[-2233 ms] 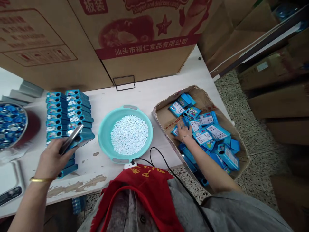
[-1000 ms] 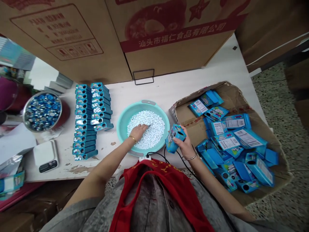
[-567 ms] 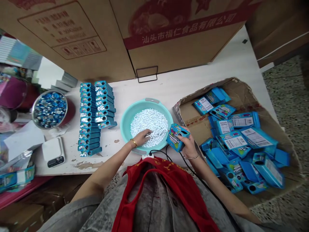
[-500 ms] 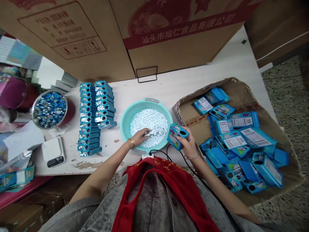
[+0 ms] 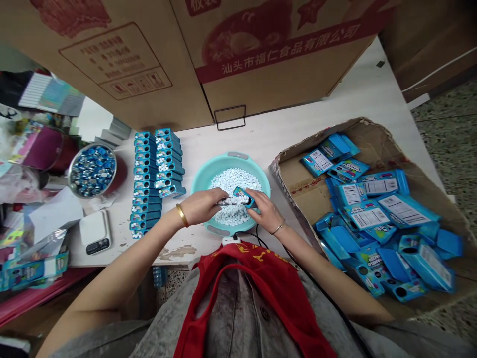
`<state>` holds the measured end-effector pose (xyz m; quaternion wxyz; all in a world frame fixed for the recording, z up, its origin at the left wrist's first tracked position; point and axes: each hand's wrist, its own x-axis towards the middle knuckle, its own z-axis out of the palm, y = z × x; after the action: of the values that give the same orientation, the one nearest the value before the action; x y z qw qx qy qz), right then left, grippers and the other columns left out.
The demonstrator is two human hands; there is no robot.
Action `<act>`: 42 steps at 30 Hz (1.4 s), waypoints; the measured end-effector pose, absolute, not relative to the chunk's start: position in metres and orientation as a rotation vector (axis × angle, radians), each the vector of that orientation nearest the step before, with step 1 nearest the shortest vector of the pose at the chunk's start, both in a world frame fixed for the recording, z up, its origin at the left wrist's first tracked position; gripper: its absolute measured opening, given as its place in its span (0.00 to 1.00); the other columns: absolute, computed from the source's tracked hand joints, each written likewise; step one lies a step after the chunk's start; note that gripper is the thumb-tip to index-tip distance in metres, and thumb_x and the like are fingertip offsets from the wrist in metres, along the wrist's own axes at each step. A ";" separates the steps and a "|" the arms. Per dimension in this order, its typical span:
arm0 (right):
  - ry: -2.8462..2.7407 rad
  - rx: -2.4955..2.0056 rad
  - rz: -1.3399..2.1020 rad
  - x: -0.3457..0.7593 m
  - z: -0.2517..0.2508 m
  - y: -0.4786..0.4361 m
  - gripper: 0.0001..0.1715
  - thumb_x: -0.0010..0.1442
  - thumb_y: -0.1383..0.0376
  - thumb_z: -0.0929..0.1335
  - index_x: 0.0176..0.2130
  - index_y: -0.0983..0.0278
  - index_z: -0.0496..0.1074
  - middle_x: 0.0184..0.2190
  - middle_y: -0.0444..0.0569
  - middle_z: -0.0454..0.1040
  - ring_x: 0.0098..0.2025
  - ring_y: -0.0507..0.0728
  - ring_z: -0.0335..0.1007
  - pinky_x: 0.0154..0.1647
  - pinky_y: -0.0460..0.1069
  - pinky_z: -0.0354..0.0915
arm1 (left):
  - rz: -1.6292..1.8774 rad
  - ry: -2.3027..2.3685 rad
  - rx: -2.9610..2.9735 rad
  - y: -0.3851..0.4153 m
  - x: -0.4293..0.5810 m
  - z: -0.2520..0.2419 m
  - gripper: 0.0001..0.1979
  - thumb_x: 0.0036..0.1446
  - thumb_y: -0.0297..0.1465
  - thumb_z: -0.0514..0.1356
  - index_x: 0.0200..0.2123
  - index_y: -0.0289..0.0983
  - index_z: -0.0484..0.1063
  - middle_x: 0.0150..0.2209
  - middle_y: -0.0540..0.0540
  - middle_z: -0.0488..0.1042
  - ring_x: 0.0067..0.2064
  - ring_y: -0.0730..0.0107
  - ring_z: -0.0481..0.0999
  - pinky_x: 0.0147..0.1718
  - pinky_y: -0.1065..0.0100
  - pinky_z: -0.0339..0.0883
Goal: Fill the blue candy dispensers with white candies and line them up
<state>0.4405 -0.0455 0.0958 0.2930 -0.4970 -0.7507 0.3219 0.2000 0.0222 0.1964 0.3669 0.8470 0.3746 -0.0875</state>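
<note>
A turquoise basin on the table holds a pile of small white candies. Over it, my left hand is closed around what looks like a small metal scoop, mostly hidden under the white candies heaped on it. The heap reaches the mouth of a blue candy box, which lies tilted in my right hand, its opening toward the left. To the left, two rows of blue candy boxes stand with round holes facing up; white candies show in several holes.
At right, a cut-down carton holds many blue boxes. A metal bowl of shiny blue-and-silver pieces and a white scale are at left. Large cartons and a wire stand line the back. A cable plug lies by the basin.
My right hand has brought the blue box leftward over the basin and tipped it. The left hand has lifted candies out of the pile to the box's mouth. The view has shifted slightly.
</note>
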 end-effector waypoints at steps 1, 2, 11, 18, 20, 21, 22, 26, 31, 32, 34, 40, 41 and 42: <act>-2.020 -1.312 0.848 0.438 0.094 -0.046 0.33 0.57 0.70 0.63 0.62 0.60 0.59 0.57 0.55 0.68 0.60 0.63 0.63 0.61 0.64 0.62 | -0.313 0.996 2.222 0.020 0.209 0.202 0.15 0.58 0.24 0.56 0.49 0.37 0.66 0.46 0.43 0.73 0.44 0.64 0.75 0.42 0.66 0.68; -2.036 -1.301 0.843 0.437 0.091 -0.047 0.33 0.57 0.70 0.63 0.62 0.60 0.59 0.57 0.55 0.68 0.60 0.63 0.63 0.61 0.64 0.62 | -0.395 1.028 2.264 0.018 0.217 0.208 0.14 0.58 0.23 0.55 0.48 0.37 0.66 0.45 0.43 0.73 0.43 0.64 0.75 0.41 0.66 0.68; -1.950 -1.359 0.855 0.441 0.077 -0.047 0.30 0.59 0.69 0.63 0.60 0.61 0.59 0.55 0.57 0.66 0.59 0.62 0.63 0.60 0.61 0.64 | -0.472 1.137 2.486 0.026 0.223 0.211 0.13 0.63 0.24 0.48 0.47 0.37 0.68 0.41 0.42 0.71 0.43 0.63 0.73 0.39 0.65 0.67; -1.817 -1.491 0.820 0.446 0.082 -0.036 0.23 0.62 0.61 0.64 0.56 0.59 0.64 0.51 0.55 0.71 0.55 0.63 0.66 0.57 0.61 0.64 | -0.496 1.444 2.324 0.048 0.195 0.064 0.18 0.63 0.21 0.44 0.53 0.33 0.65 0.48 0.36 0.69 0.50 0.57 0.70 0.47 0.57 0.65; -1.755 -1.528 0.841 0.446 0.085 -0.033 0.22 0.62 0.59 0.65 0.56 0.60 0.65 0.51 0.55 0.72 0.54 0.63 0.67 0.55 0.61 0.65 | -0.454 1.405 2.268 0.037 0.204 0.035 0.19 0.64 0.22 0.43 0.54 0.34 0.64 0.50 0.36 0.69 0.51 0.57 0.69 0.48 0.57 0.65; -1.725 -1.540 0.855 0.447 0.087 -0.032 0.23 0.62 0.58 0.65 0.56 0.60 0.65 0.51 0.55 0.72 0.53 0.63 0.68 0.55 0.60 0.65 | -0.417 1.351 2.252 0.029 0.211 0.026 0.19 0.63 0.21 0.43 0.54 0.34 0.63 0.51 0.36 0.68 0.51 0.58 0.69 0.48 0.58 0.65; -1.699 -1.548 0.860 0.447 0.089 -0.030 0.23 0.62 0.57 0.65 0.55 0.60 0.65 0.51 0.55 0.72 0.53 0.63 0.68 0.55 0.60 0.65 | -0.385 1.282 2.242 0.020 0.218 0.020 0.19 0.63 0.21 0.44 0.54 0.34 0.63 0.51 0.37 0.68 0.51 0.59 0.69 0.48 0.59 0.66; -1.656 -1.561 0.805 0.449 0.094 -0.025 0.22 0.62 0.56 0.66 0.53 0.60 0.67 0.50 0.55 0.71 0.54 0.62 0.67 0.56 0.58 0.64 | -0.299 1.064 2.182 -0.012 0.241 0.012 0.19 0.61 0.20 0.47 0.54 0.34 0.64 0.50 0.38 0.70 0.51 0.59 0.70 0.48 0.60 0.66; -1.632 -1.564 0.796 0.451 0.097 -0.018 0.21 0.61 0.56 0.66 0.52 0.61 0.67 0.46 0.54 0.72 0.49 0.61 0.69 0.52 0.57 0.67 | -0.057 0.980 1.923 -0.022 0.234 0.024 0.18 0.59 0.24 0.53 0.53 0.36 0.64 0.51 0.41 0.71 0.51 0.63 0.72 0.51 0.63 0.66; -1.633 -1.564 0.797 0.452 0.097 -0.017 0.21 0.61 0.56 0.67 0.52 0.60 0.67 0.46 0.54 0.72 0.49 0.61 0.69 0.52 0.57 0.67 | 0.001 0.970 1.886 -0.021 0.227 0.030 0.18 0.59 0.25 0.54 0.53 0.36 0.64 0.51 0.41 0.71 0.50 0.64 0.72 0.51 0.63 0.66; -1.647 -1.560 0.795 0.453 0.097 -0.015 0.22 0.61 0.56 0.66 0.52 0.60 0.67 0.45 0.54 0.72 0.49 0.61 0.69 0.52 0.58 0.67 | 0.100 0.960 1.854 -0.016 0.210 0.048 0.17 0.60 0.28 0.54 0.53 0.36 0.63 0.51 0.40 0.71 0.49 0.64 0.72 0.49 0.62 0.67; -1.794 -1.458 0.808 0.446 0.087 -0.019 0.22 0.61 0.61 0.64 0.55 0.60 0.66 0.50 0.56 0.70 0.54 0.63 0.66 0.57 0.60 0.64 | 0.137 1.004 1.985 0.008 0.180 0.125 0.16 0.61 0.29 0.53 0.53 0.36 0.63 0.49 0.40 0.71 0.49 0.63 0.72 0.49 0.61 0.67; -1.827 -1.440 0.816 0.444 0.085 -0.021 0.22 0.61 0.63 0.63 0.55 0.60 0.66 0.50 0.55 0.70 0.55 0.63 0.66 0.58 0.60 0.63 | 0.090 1.016 2.033 0.013 0.181 0.137 0.16 0.60 0.28 0.53 0.53 0.36 0.64 0.49 0.40 0.71 0.49 0.63 0.72 0.50 0.61 0.67; -1.855 -1.425 0.821 0.441 0.084 -0.023 0.23 0.61 0.64 0.63 0.56 0.59 0.66 0.51 0.55 0.69 0.55 0.63 0.65 0.59 0.61 0.63 | 0.022 1.026 2.085 0.017 0.185 0.148 0.16 0.60 0.27 0.53 0.52 0.36 0.64 0.49 0.41 0.71 0.49 0.62 0.72 0.50 0.61 0.67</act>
<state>0.4409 -0.0229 0.0835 0.3253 -0.5435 -0.7076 0.3132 0.1851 0.0170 0.1485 0.3975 0.8233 0.4051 0.0089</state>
